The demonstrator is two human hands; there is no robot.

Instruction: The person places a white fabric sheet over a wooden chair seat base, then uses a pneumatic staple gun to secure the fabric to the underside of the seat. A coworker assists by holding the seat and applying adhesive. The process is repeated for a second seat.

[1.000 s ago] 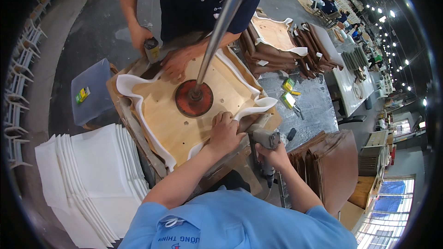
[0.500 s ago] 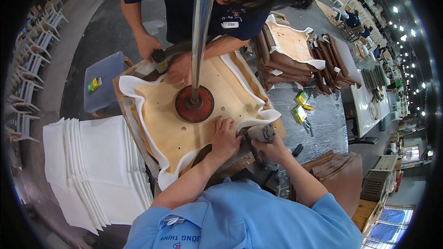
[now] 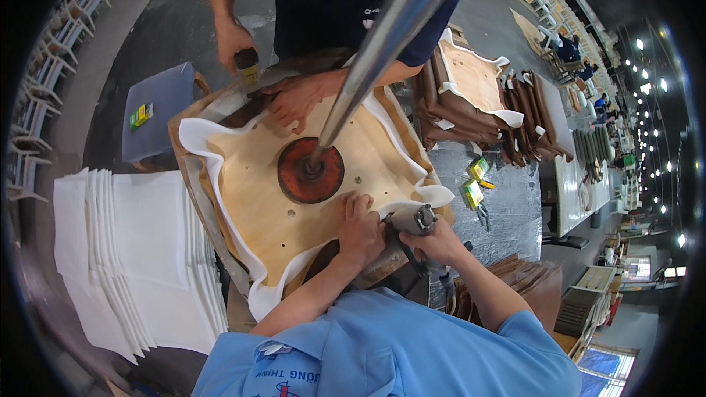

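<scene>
A plywood seat panel [image 3: 265, 176] lies in front of me, rimmed with wavy white padding [image 3: 254, 279]. At its near edge, my left hand [image 3: 360, 235] has curled fingers over the wood, holding the turned-up edge of a brown cover [image 3: 316, 261]; part of that edge is hidden. My right hand [image 3: 437, 241] grips a grey staple gun [image 3: 413, 219], its nose close beside my left fingers at the panel's edge. A round red-and-black presser disc [image 3: 310, 170] on a metal pole [image 3: 382, 51] rests on the middle of the panel.
Across the panel, a co-worker's hand [image 3: 298, 99] touches the far edge; their other hand [image 3: 234, 45] holds a staple gun [image 3: 248, 68]. White padding sheets [image 3: 140, 250] are piled left, brown cushions [image 3: 456, 121] right. Small boxes [image 3: 474, 191] and pliers [image 3: 483, 215] lie on the table [image 3: 515, 206].
The view has shifted, and the pole now slants more to the right. My right hand and staple gun sit slightly closer to my left hand. The co-worker's staple gun has drawn back from the edge.
</scene>
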